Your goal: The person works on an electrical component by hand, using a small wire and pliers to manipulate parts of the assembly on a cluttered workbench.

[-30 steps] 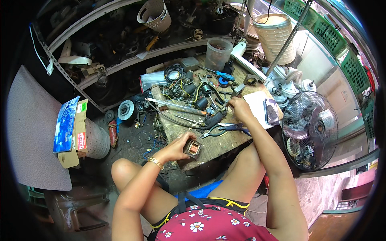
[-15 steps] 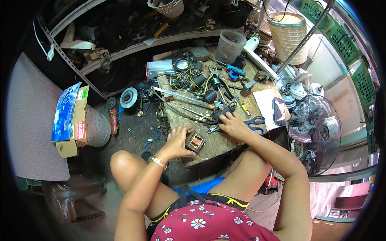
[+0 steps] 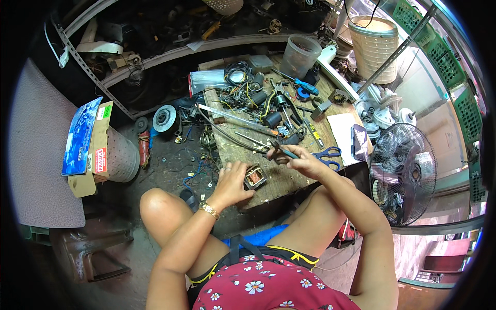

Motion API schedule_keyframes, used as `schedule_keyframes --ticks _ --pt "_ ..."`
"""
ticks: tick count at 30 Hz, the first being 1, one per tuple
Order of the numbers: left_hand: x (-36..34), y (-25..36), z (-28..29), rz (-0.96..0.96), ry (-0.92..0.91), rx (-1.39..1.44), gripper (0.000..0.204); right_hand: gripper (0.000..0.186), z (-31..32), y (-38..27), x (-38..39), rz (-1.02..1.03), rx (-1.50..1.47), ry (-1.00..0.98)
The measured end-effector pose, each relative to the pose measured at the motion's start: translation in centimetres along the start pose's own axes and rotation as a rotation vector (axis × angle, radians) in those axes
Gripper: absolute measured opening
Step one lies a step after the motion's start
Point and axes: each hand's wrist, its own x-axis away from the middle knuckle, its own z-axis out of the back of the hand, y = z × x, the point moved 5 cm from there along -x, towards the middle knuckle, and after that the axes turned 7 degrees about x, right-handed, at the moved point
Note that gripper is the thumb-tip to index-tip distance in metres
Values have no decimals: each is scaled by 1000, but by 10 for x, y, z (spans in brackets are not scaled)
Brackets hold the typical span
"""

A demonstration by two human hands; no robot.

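My left hand point(image 3: 232, 182) is closed on the side of a small square metal core with copper winding point(image 3: 254, 177), which rests at the table's near left corner. Its thumb lies along the core's near edge. Just right of the core, my right hand point(image 3: 299, 161) is raised over the tabletop, its fingers wrapped round dark-handled pliers point(image 3: 288, 153). The jaws are partly hidden by the fingers. Blue-handled scissors point(image 3: 328, 157) lie right beside that hand. Behind it are a yellow cutter knife point(image 3: 314, 135) and a long metal ruler-like strip point(image 3: 237, 120).
Loose screws, wires and tools cover the back of the wooden table point(image 3: 227, 150). A clear plastic tub point(image 3: 298, 56) stands behind them. At the right are a phone point(image 3: 359, 142) on white paper and a caged fan point(image 3: 405, 173). A cardboard box point(image 3: 101, 137) stands left.
My right hand has lifted the pliers off the table and turned them in its grip. My left hand stays on the core, which appears slightly turned.
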Motion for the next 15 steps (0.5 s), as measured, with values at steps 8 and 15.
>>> schedule_keyframes --ticks 8,15 --pt "-1 4 -2 30 72 31 83 20 -39 -30 -1 396 1251 -76" --pt "-3 4 -1 19 48 25 76 12 -61 -42 -7 423 1952 -140"
